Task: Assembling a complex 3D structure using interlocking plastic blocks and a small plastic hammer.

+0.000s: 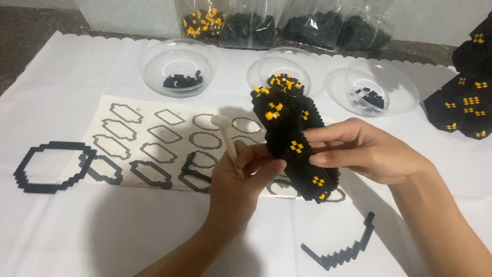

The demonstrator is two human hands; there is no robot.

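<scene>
1. Covering the work surface is a white sheet with a scalloped far edge (77,225); everything else lies on it or just past it.
2. Lying on that sheet, left of the black block model, is a pale instruction sheet (154,110) printed with outlined shapes; several outlines carry thin black brick rings.
3. The black block model (293,149) with small yellow markings is held up over the right end of the instruction sheet, between both hands, its stacked layers tilted.
4. The right hand (369,154) grips the model from its right side, fingers pressed flat on the black face and thumb above.
5. The left hand (243,182) is closed at the model's lower left edge, its thumb touching the bricks, while the same fist also clasps a white plastic tool (228,138) that sticks up.
6. Behind the model stand three clear bowls (179,66) holding a few black bricks, and behind those are clear bags of bricks (251,25).
7. Far right of the model sits another black and yellow built piece (466,97).
8. Far left of the model lies a large black brick ring (51,166).
9. Below and right of the model lies a curved black brick strip (343,251).
</scene>
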